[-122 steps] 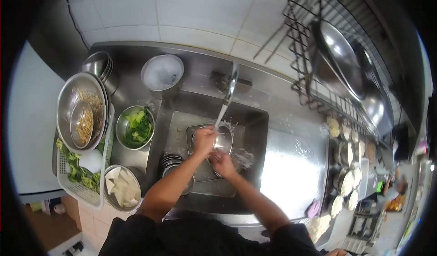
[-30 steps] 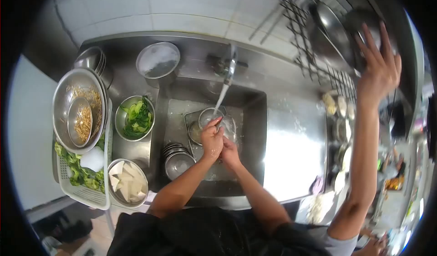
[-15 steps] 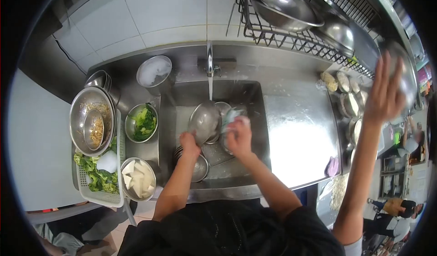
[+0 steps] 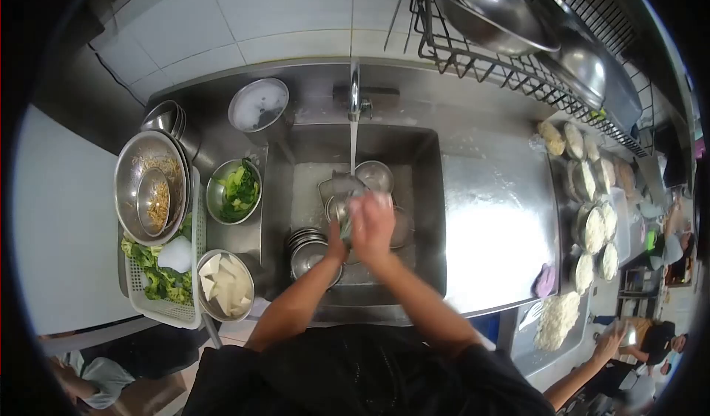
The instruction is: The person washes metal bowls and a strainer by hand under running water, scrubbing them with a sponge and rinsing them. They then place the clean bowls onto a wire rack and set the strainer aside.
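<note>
In the sink (image 4: 427,268), my left hand (image 4: 338,244) grips a small metal bowl (image 4: 346,185) that is tilted and blurred by motion. My right hand (image 4: 372,224) is closed and smeared by motion, right against the bowl and my left hand. A bit of a pale green scrubbing cloth (image 4: 346,232) shows between the two hands; most of it is hidden. Water runs from the faucet (image 4: 355,94) just beyond the hands. A stack of metal bowls (image 4: 307,257) sits at the sink's near left, and another metal bowl (image 4: 375,176) lies under the hands' far side.
On the left stand a bowl of greens (image 4: 240,193), a container of white chunks (image 4: 225,286), a broccoli basket (image 4: 194,268) and a foamy pot (image 4: 259,105). A dish rack (image 4: 473,68) hangs upper right. Filled bowls (image 4: 594,227) line the right. Another person's arm (image 4: 584,375) is lower right.
My right hand has moved left and inward against my left hand, and the bowl has tipped from facing up to nearly edge-on. The other person's arm has dropped away to the lower right.
</note>
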### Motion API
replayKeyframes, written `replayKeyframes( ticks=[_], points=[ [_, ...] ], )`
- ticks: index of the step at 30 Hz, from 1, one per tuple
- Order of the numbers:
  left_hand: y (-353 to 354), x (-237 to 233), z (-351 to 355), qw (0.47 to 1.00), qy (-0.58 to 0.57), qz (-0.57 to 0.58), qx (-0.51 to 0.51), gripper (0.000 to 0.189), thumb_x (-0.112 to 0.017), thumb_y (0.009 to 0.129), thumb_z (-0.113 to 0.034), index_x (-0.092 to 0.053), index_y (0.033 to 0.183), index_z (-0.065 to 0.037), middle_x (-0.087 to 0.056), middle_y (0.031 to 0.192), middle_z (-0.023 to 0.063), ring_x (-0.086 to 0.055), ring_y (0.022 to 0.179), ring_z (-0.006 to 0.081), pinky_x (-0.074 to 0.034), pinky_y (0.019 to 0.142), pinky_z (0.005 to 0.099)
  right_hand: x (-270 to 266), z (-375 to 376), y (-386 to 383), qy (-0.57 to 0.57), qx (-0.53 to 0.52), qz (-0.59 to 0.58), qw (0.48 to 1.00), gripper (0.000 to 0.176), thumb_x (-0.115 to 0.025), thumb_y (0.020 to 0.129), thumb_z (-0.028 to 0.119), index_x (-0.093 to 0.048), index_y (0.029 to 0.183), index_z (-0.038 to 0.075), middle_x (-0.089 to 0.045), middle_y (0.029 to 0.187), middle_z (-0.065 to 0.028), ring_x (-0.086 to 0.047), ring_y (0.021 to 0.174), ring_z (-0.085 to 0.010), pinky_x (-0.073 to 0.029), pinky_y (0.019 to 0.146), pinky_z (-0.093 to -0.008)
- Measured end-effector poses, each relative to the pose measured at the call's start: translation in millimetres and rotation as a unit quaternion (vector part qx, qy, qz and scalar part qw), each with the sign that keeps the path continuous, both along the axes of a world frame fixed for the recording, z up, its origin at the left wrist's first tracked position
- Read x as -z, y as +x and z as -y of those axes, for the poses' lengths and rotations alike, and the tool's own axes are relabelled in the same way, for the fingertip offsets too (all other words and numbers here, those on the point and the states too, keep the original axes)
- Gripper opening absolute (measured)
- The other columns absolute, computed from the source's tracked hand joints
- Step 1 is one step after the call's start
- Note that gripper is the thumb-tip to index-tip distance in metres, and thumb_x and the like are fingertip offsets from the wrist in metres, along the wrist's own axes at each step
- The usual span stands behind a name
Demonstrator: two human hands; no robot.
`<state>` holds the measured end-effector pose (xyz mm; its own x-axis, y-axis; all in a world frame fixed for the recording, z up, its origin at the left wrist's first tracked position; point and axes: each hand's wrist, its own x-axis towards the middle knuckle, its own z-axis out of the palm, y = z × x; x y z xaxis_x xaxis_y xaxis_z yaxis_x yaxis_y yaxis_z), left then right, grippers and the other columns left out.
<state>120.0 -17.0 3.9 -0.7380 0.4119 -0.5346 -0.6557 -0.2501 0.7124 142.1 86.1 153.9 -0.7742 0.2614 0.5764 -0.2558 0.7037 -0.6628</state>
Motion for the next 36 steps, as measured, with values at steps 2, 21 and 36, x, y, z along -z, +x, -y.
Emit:
replayKeyframes(
  ticks=[2, 21, 36],
  points=[
    [26.1, 24.0, -3.7, 0.998, -0.005, -0.053, 0.037, 0.037, -0.056, 0.102, -0.033, -0.057, 0.129, -0.007, -0.061, 0.121, 0.0157, -0.063, 0.109, 0.0294, -0.052, 0.093, 0.0425, 23.5, -31.7, -39.3, -0.232, -0.039, 0.155, 0.959, 0.022, -0.054, 0.099, 0.018, -0.068, 0.098, 0.002, -0.066, 0.088, -0.014, -0.065, 0.087, -0.0265, -0.05, 0.076, -0.0423],
    [-129.1, 199.9, -31.9, 0.892, -0.397, -0.216, -0.002, 0.046, -0.074, 0.086, -0.026, -0.062, 0.122, 0.0, -0.07, 0.103, 0.023, -0.07, 0.093, 0.0399, -0.055, 0.086, 0.0484, 149.9, -132.8, 100.2, -0.854, 0.053, 0.32, 0.407, 0.049, -0.048, 0.104, 0.048, -0.068, 0.116, 0.004, -0.073, 0.111, -0.0142, -0.069, 0.105, -0.0335, -0.054, 0.097, -0.0506],
    [-121.6, 48.5, -35.4, 0.623, -0.495, -0.602, 0.058, 0.013, -0.065, 0.082, -0.008, -0.068, 0.094, -0.006, -0.06, 0.111, 0.0111, -0.061, 0.102, 0.0336, -0.056, 0.082, 0.0463, 127.7, -97.1, 52.7, -0.832, 0.053, 0.369, 0.41, 0.047, -0.043, 0.106, 0.042, -0.065, 0.127, 0.007, -0.071, 0.121, -0.0129, -0.066, 0.114, -0.0315, -0.051, 0.098, -0.0477]
  ],
)
